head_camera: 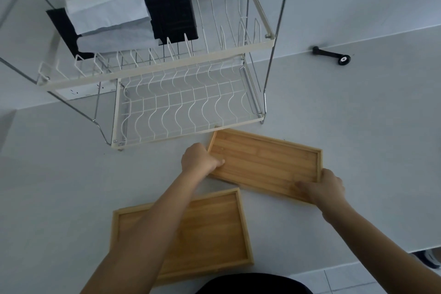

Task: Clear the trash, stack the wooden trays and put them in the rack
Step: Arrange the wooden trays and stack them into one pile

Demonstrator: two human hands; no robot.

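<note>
Two wooden trays lie on the white counter. The smaller tray (265,162) sits just in front of the rack, turned at an angle. My left hand (199,159) grips its left end, thumb inside the rim. My right hand (325,186) grips its near right corner, fingers inside the tray. The larger tray (210,229) lies closer to me, partly hidden under my left forearm. The two-tier white wire dish rack (238,124) stands behind them with its lower shelf bare. No trash shows on the counter.
The rack's upper tier holds folded white cloths (107,14) and a black cloth (171,14). A small black handle-like object (331,53) lies at the wall to the right. The counter's edge (358,262) runs along the lower right, tiled floor beyond it.
</note>
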